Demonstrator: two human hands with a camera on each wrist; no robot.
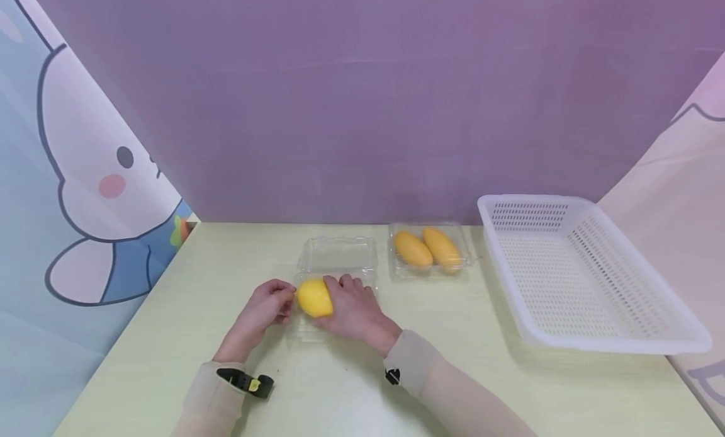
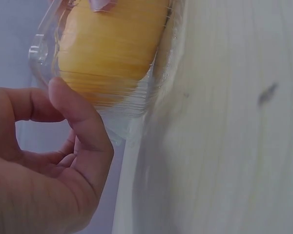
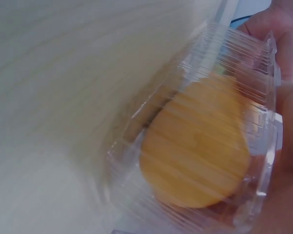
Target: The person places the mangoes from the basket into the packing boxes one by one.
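A yellow mango [image 1: 314,297] lies in the lower half of a clear plastic clamshell box [image 1: 310,331], whose lid [image 1: 337,253] is folded back away from the person. My right hand [image 1: 355,308] grips the mango from its right side, fingers over the top and thumb at the near side. At the box's left edge, my left hand [image 1: 265,308] has thumb and index finger brought together, pinching the rim. The left wrist view shows that left hand [image 2: 53,156] with its thumb tip right at the box's rim. Through the ribbed wall in the right wrist view, the mango [image 3: 195,146] shows orange.
Behind and to the right, a second clear box [image 1: 396,270] holds two mangoes [image 1: 427,249]. A white perforated plastic basket [image 1: 566,267] stands at the right of the pale table [image 1: 164,336]. A purple cloth [image 1: 362,109] hangs along the table's back edge.
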